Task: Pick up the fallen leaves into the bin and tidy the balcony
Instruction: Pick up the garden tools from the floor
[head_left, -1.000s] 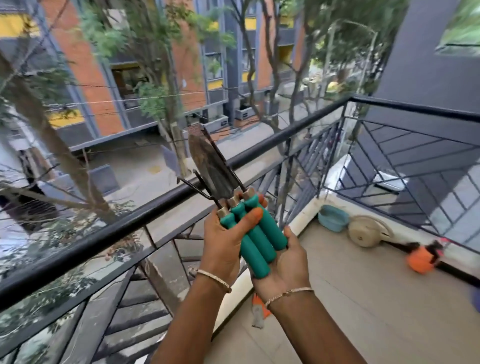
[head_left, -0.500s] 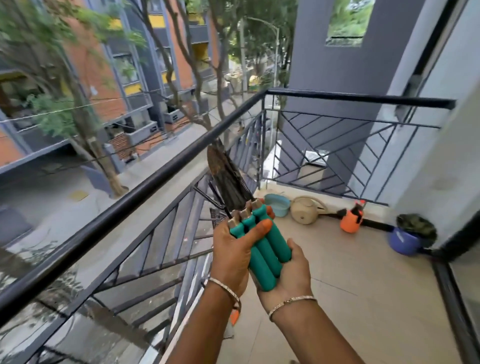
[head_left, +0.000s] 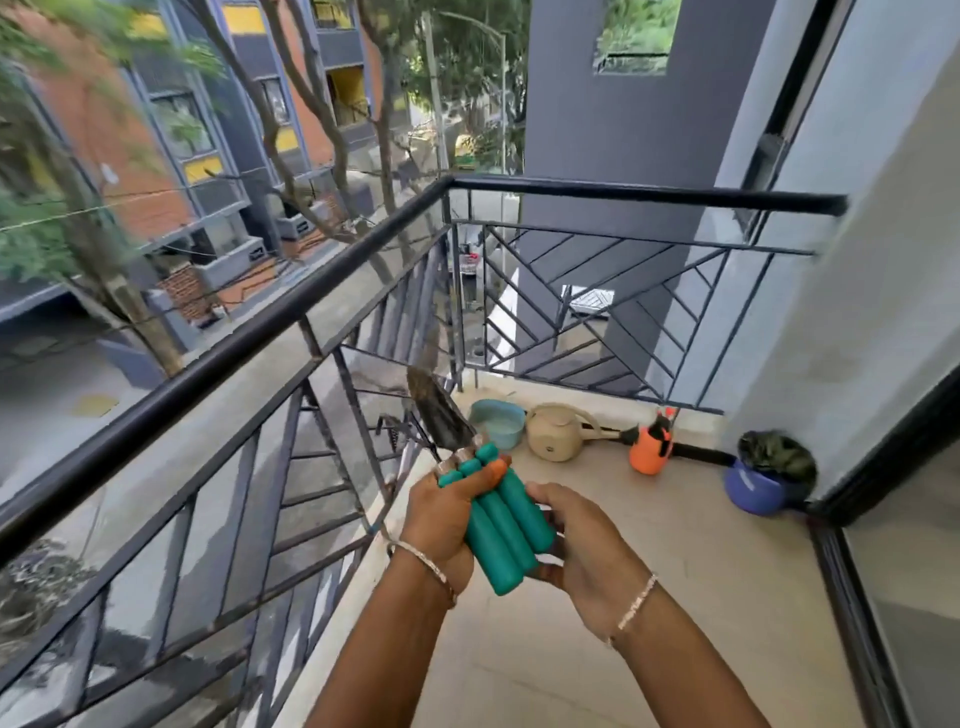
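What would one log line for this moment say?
left grip: holds three teal-handled metal garden tools | right grip: holds the handles from beneath | tool heads: point toward black metal railing

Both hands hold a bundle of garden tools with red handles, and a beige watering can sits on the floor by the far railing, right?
Not quite. The head view shows teal handles, not red. The left hand and right hand do hold the garden tools, and the beige watering can sits on the floor by the far railing.
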